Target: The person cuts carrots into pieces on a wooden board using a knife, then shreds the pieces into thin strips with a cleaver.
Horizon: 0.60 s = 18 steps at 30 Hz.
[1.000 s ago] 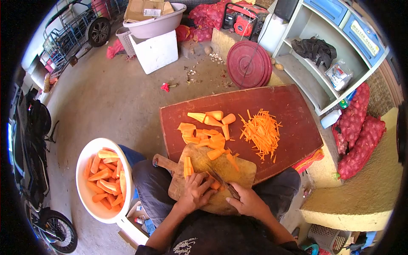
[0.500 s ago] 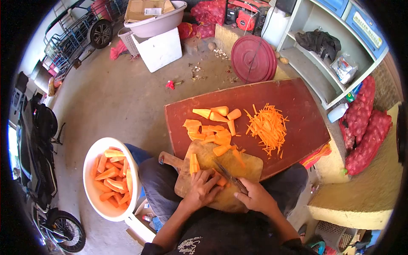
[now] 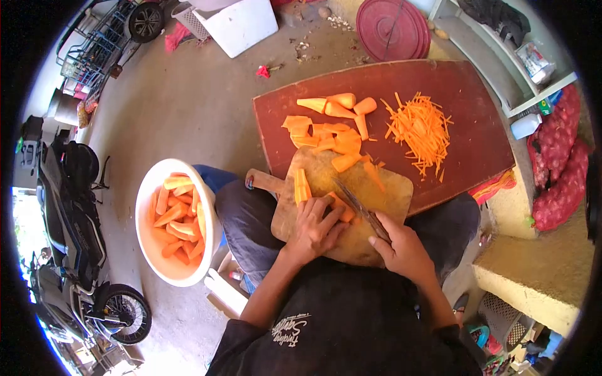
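Note:
A wooden cutting board (image 3: 392, 185) lies across my lap and against the red table (image 3: 480, 119). My left hand (image 3: 313, 229) presses down on a carrot piece (image 3: 342, 210), its fingers bent over it. Another cut carrot piece (image 3: 302, 186) lies upright in the view just beyond those fingers. In my right hand (image 3: 404, 247) is a knife (image 3: 360, 207), its blade beside the held carrot. Past the board are carrot slabs (image 3: 342, 139), thicker carrot chunks (image 3: 338, 103) and a heap of carrot strips (image 3: 419, 133).
On the left stands a white tub (image 3: 143, 235) of peeled carrots (image 3: 179, 219). A motorcycle (image 3: 69, 207) is parked farther left. Red net sacks (image 3: 555, 182) and a yellow ledge (image 3: 533, 276) are on the right. Round red lids (image 3: 392, 31) lean beyond the table.
The view has tilted downward, so everything sits higher in the picture. Both hands keep nearly the same place on the board, with the knife still by the carrot piece.

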### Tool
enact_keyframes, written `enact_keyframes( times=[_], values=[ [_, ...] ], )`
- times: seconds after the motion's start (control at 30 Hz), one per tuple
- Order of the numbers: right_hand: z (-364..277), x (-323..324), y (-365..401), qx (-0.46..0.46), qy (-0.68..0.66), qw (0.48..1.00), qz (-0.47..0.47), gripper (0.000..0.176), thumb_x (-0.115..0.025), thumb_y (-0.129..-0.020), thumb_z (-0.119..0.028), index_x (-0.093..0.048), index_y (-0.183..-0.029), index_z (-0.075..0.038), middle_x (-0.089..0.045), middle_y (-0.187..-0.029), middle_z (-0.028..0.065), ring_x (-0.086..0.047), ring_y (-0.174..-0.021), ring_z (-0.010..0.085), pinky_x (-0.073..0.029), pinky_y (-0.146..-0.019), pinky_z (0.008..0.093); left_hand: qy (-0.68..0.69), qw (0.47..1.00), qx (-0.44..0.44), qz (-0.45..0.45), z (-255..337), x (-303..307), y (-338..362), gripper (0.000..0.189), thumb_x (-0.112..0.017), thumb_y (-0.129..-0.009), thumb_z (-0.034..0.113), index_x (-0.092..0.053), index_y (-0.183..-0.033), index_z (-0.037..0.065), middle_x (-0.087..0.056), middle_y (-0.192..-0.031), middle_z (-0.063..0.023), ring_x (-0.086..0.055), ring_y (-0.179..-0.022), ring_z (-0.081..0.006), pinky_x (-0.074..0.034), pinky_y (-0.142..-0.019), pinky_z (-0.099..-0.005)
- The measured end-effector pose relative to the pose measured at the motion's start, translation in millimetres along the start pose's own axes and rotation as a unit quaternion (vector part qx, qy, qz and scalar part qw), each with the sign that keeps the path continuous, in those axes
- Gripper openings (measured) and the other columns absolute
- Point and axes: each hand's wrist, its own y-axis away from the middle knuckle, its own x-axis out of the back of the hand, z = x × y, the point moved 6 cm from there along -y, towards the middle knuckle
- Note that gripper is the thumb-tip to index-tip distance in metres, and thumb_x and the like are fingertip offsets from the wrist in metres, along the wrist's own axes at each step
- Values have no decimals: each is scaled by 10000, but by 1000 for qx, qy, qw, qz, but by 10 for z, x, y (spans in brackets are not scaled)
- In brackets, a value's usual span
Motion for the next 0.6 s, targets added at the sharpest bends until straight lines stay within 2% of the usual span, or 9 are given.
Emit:
enact_keyframes(
  times=[0.1,0.2,0.4,0.6],
  values=[
    [18,-27,-48,13,-54,998,-14,541,-699,-1044,-242,-549,-1498,12,-696,-1265,356,-669,-1221,533,-559,-1002,544,-6,1000,-13,9,12,-10,-1,432,-920,-814,142,-760,-1194,14,-658,-1242,-190,-671,-1098,-363,-525,-938,-491],
    [40,-26,-78,13,-63,998,-9,535,-684,-1056,-230,-539,-1501,29,-677,-1325,354,-651,-1267,533,-540,-1043,530,-11,1000,-18,16,-17,-50,21,439,-901,-830,180,-754,-1225,54,-661,-1199,-148,-655,-1080,-341,-491,-920,-469],
    [-9,34,-108,17,-123,992,-9,528,-684,-1070,-246,-553,-1480,61,-693,-1312,345,-683,-1239,512,-547,-1047,512,-8,999,-29,18,33,-9,-22,425,-892,-841,169,-745,-1219,39,-659,-1185,-153,-660,-1064,-348,-496,-936,-475],
    [-9,-70,81,41,-76,996,-2,543,-689,-1080,-268,-552,-1498,50,-690,-1320,332,-682,-1243,505,-560,-1033,515,-20,999,-26,5,40,-13,-20,435,-881,-855,166,-733,-1240,28,-652,-1206,-163,-652,-1095,-352,-495,-951,-475]
  ],
)
